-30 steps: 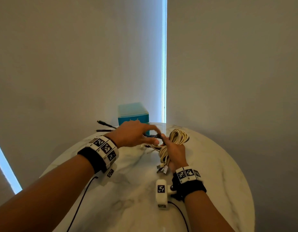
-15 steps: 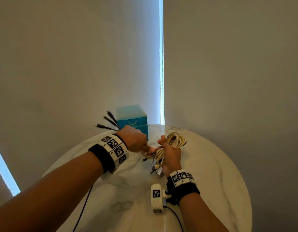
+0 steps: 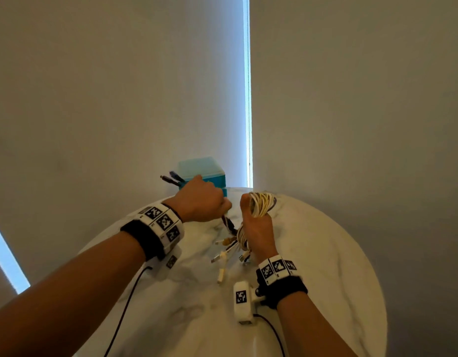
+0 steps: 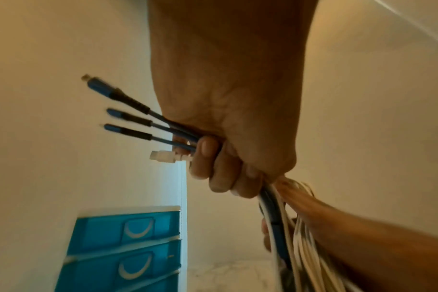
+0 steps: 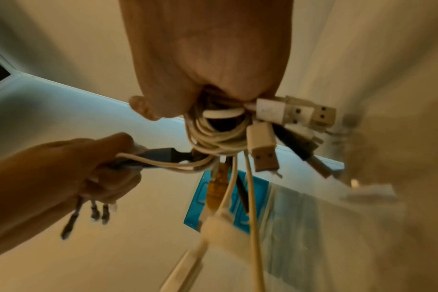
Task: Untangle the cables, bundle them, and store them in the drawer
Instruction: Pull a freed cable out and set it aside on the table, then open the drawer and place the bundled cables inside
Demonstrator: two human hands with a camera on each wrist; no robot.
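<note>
My right hand (image 3: pixel 257 234) grips a coiled bundle of white cables (image 3: pixel 260 203) above the round marble table (image 3: pixel 325 253); several white USB plugs (image 5: pixel 295 112) and loose ends (image 3: pixel 224 258) hang out under the fist. My left hand (image 3: pixel 204 202) is fisted around a dark blue cable (image 4: pixel 273 215) and a white one; its three dark plugs (image 4: pixel 128 116) and one white plug (image 4: pixel 163 157) stick out past the little finger. The strands run taut from the left fist into the bundle (image 5: pixel 213 138). A teal drawer unit (image 3: pixel 204 172) stands behind the left hand, drawers closed (image 4: pixel 128 233).
The table sits against a pale wall with a bright vertical slit (image 3: pixel 247 99) behind the drawer unit. Black leads (image 3: pixel 122 313) from the wrist cameras trail over the near part of the table. The table's rim (image 3: pixel 377 292) curves away at the right.
My left hand went from pinching at the bundle to a closed fist pulling the dark cable left, away from the coil. The right hand has lifted the bundle slightly, and more loose plugs dangle.
</note>
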